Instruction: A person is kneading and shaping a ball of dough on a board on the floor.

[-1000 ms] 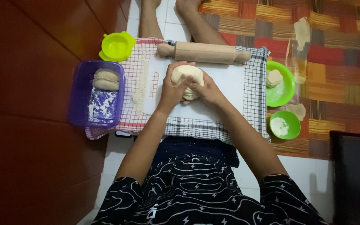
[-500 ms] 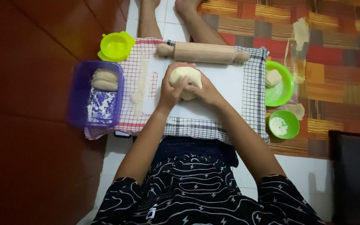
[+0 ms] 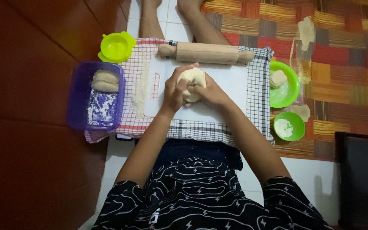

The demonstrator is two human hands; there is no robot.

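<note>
The person sits on the floor with both hands closed around a pale piece of dough [image 3: 194,81], which is held just above a white cutting board [image 3: 231,91]. The left hand [image 3: 174,90] wraps the dough from the left, fingers curled over its top and side. The right hand [image 3: 209,91] cups it from the right, the thumb pressed into the lower front of the dough. Both hands clamp the same piece, and little of it shows except the rounded top between them.

The board lies on a checked cloth [image 3: 258,106] spread over the tiled floor. A wooden rolling pin [image 3: 206,53] rests along the far edge of the board, just beyond the hands and apart from them. A streak of flour [image 3: 139,89] runs down the cloth just left of the board.

To the left, touching the cloth's edge, stands a purple plastic container [image 3: 78,100] holding two folded dough pieces [image 3: 105,81] at its far end and a dusting of flour on its bottom. A yellow-green press mould [image 3: 116,46] sits beyond it. On the right, beside the cloth, a green bowl [image 3: 294,83] holds a lump of dough and some flour, and a smaller green bowl [image 3: 297,132] nearer the person holds white flour. Scraps of dough lie on the striped mat [image 3: 346,55] beyond the bowls.
</note>
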